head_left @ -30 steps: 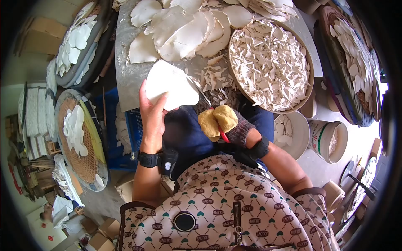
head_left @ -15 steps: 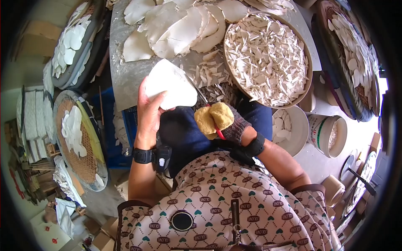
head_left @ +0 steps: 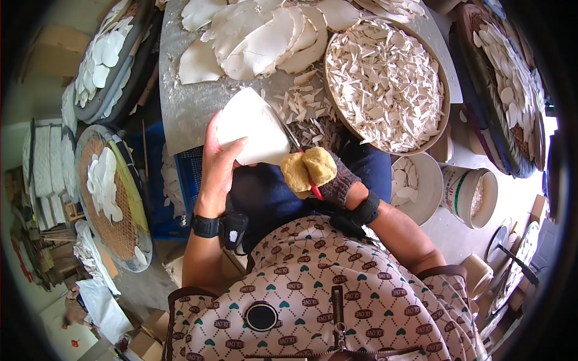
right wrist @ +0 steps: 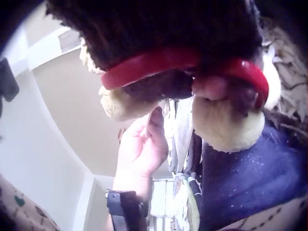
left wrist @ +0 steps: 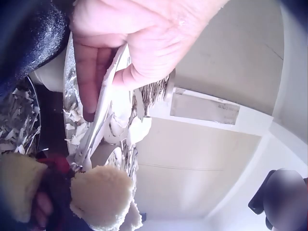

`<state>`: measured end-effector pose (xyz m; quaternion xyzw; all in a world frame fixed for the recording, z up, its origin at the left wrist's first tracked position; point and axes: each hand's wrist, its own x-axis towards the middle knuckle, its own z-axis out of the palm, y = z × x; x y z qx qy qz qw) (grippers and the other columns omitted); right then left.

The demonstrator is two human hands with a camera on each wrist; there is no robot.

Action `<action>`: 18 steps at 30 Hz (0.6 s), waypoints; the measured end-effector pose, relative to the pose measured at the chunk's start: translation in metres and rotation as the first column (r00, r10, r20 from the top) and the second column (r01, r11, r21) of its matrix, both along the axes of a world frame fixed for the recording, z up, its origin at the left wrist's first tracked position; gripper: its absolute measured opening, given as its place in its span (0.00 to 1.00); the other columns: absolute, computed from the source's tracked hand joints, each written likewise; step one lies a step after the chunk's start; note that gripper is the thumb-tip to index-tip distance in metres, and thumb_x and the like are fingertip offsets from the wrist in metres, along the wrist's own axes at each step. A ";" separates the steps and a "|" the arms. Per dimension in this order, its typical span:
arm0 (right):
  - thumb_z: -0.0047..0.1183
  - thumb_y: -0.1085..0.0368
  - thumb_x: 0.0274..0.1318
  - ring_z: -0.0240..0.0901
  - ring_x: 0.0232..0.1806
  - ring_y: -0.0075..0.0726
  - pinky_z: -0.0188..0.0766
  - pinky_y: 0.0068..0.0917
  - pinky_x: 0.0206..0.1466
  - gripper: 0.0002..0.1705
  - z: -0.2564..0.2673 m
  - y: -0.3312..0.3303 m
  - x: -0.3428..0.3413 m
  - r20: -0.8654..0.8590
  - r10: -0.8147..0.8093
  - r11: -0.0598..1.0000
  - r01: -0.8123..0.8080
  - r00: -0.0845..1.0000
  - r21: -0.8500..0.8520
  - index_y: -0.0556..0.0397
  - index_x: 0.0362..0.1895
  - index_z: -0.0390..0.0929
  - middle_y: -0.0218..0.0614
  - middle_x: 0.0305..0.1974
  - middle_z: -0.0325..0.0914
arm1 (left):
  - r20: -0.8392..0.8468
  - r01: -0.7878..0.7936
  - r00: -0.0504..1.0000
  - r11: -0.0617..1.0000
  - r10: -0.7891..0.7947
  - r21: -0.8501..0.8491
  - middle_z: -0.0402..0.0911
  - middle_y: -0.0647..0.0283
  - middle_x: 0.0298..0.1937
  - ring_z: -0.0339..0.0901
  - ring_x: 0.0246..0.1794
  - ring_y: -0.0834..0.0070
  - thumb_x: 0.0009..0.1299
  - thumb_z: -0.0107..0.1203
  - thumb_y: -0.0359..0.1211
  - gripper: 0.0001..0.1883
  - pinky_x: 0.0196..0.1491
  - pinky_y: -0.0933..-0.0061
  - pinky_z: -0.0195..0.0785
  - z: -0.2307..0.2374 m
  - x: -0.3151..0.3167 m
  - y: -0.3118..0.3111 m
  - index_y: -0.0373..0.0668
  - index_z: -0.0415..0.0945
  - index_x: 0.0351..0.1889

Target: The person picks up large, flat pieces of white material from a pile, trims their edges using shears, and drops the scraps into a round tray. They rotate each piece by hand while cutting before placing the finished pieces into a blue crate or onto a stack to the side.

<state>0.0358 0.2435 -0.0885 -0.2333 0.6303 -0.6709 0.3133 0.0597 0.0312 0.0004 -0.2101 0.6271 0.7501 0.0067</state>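
Observation:
In the head view the left hand (head_left: 218, 171) pinches a thin white sheet (head_left: 251, 129) between thumb and fingers, its pointed corner upward. The right hand (head_left: 344, 183), in a dark knitted glove, grips red-handled scissors (head_left: 315, 190); yellow foam pads (head_left: 320, 166) cover its fingers. The scissor blades (head_left: 290, 133) lie along the sheet's right edge. In the left wrist view the sheet (left wrist: 99, 113) is seen edge-on below the left hand (left wrist: 144, 38), near a foam pad (left wrist: 102, 196). The right wrist view shows the red handles (right wrist: 151, 65) around the gloved fingers.
Large white sheets (head_left: 253, 45) lie piled on a metal table (head_left: 174, 129). Right of them stands a round tray (head_left: 447, 108) of white scraps. Two buckets (head_left: 428, 207) stand below it. A blue crate (head_left: 189, 174) and a woven tray (head_left: 120, 240) are at left.
The white sheet has turned in the left hand, its tip now more pointed upward and its lower right corner closer to the foam pads. The right hand has hardly moved in the last half second.

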 end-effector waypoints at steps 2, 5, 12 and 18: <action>0.52 0.61 0.52 0.75 0.37 0.42 0.71 0.32 0.40 0.10 0.008 0.001 -0.001 0.041 -0.004 1.000 0.003 0.999 0.012 0.52 0.35 0.76 0.39 0.33 0.78 | 0.006 0.015 1.000 1.000 -0.015 0.007 0.70 0.58 0.53 0.76 0.44 0.72 0.61 0.52 0.24 0.37 0.29 0.75 0.76 0.000 0.000 0.000 0.46 0.47 0.68; 0.51 0.62 0.52 0.75 0.36 0.41 0.71 0.31 0.39 0.09 0.010 0.001 -0.001 0.048 0.002 1.000 -0.002 0.999 -0.009 0.53 0.34 0.76 0.40 0.32 0.78 | -0.008 0.034 0.999 0.999 -0.034 -0.037 0.70 0.58 0.53 0.75 0.43 0.73 0.61 0.52 0.25 0.36 0.27 0.76 0.75 0.001 0.001 -0.002 0.46 0.48 0.68; 0.57 0.66 0.38 0.72 0.34 0.51 0.68 0.39 0.36 0.13 0.009 -0.004 -0.022 -0.496 -0.129 0.991 0.092 0.859 -0.100 0.54 0.33 0.76 0.43 0.29 0.75 | -0.057 0.227 0.971 0.969 -0.233 -0.096 0.67 0.60 0.57 0.65 0.56 0.76 0.60 0.51 0.22 0.33 0.58 0.74 0.59 0.012 0.000 -0.017 0.38 0.54 0.65; 0.54 0.67 0.41 0.72 0.38 0.49 0.69 0.38 0.39 0.13 0.010 -0.004 -0.028 -0.514 -0.096 0.992 0.042 0.852 -0.116 0.53 0.37 0.77 0.41 0.33 0.76 | -0.024 0.343 0.937 0.929 -0.349 -0.140 0.66 0.61 0.58 0.63 0.58 0.77 0.58 0.52 0.22 0.33 0.61 0.75 0.54 0.024 -0.001 -0.016 0.38 0.56 0.64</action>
